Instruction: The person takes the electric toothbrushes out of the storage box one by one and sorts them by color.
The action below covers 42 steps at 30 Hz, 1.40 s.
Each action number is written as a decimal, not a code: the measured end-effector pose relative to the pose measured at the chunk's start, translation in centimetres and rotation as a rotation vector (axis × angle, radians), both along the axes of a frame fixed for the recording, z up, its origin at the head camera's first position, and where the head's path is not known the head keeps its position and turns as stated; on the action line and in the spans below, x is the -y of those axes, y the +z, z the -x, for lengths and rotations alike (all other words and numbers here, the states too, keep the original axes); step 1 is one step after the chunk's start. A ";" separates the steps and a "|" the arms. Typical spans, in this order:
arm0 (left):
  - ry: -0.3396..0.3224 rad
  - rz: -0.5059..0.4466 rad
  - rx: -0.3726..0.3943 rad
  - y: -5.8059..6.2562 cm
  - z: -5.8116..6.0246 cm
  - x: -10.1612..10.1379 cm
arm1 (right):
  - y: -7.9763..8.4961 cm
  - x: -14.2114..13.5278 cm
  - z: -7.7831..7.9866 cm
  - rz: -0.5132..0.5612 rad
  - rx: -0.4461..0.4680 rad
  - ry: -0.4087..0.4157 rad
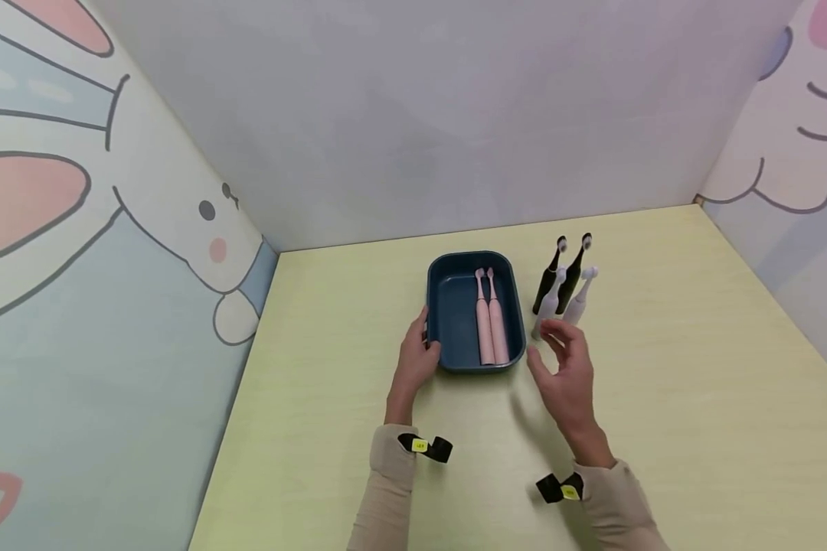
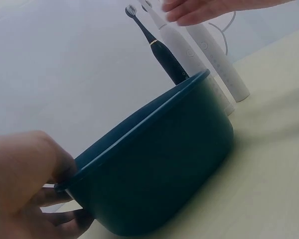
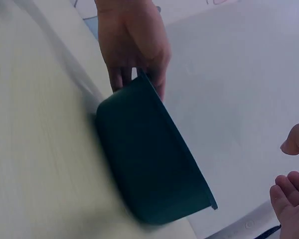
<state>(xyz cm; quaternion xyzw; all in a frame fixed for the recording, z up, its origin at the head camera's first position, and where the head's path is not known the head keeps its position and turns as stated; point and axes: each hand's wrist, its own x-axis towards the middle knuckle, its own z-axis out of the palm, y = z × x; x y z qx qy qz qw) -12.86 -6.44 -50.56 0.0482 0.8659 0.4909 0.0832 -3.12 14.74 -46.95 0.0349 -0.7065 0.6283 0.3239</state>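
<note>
A dark blue plastic basin [image 1: 455, 329] stands on the table. My left hand [image 1: 413, 360] grips its left side, thumb at the rim and fingers against the outer wall [image 2: 154, 174]. Inside, toward the right, two pink electric toothbrushes [image 1: 484, 333] lie side by side. Beyond the basin's right side stand two white electric toothbrushes [image 1: 550, 301] and, behind them, two black ones [image 1: 570, 282], all upright. My right hand [image 1: 570, 383] hovers in front of the white toothbrushes with loosely bent fingers, thumb apart, holding nothing. It partly covers their lower ends in the head view.
The pale yellow table [image 1: 331, 398] meets a plain grey-white wall [image 1: 441, 138] at the back. Side walls with cartoon drawings [image 1: 179, 222] flank it. Black straps with small devices [image 1: 430, 447] sit at both wrists.
</note>
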 end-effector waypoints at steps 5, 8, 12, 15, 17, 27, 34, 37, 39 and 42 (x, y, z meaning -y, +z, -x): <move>-0.001 0.006 0.001 0.0 0.0 0.0 | 1.5 1.4 0.3 -0.107 0.044 0.012; -0.003 0.003 0.000 0.0 0.0 0.0 | 0.8 1.7 1.2 -0.144 0.083 0.012; -0.006 -0.006 -0.005 -0.1 0.0 -0.1 | -0.9 1.8 2.6 -0.159 0.160 0.025; -0.006 -0.006 -0.015 -0.2 0.1 -0.1 | -1.4 1.9 3.6 -0.152 0.239 0.058; -0.008 -0.005 -0.021 -0.3 0.2 -0.1 | -1.4 2.1 4.2 -0.146 0.304 0.083; -0.008 -0.007 -0.029 -0.6 0.2 -0.1 | -1.1 2.9 7.5 -0.336 0.681 0.165; -0.015 -0.019 -0.031 -0.3 0.0 0.0 | -1.4 3.5 8.6 -0.427 0.783 0.180; -0.014 -0.017 -0.029 -0.2 -0.1 0.0 | -1.6 3.7 8.8 -0.443 0.804 0.182; -0.013 -0.014 -0.030 -0.2 -0.1 0.0 | -1.7 3.7 8.9 -0.449 0.809 0.185; -0.008 -0.016 -0.031 -0.2 -0.1 0.0 | -1.7 3.8 8.9 -0.465 0.815 0.185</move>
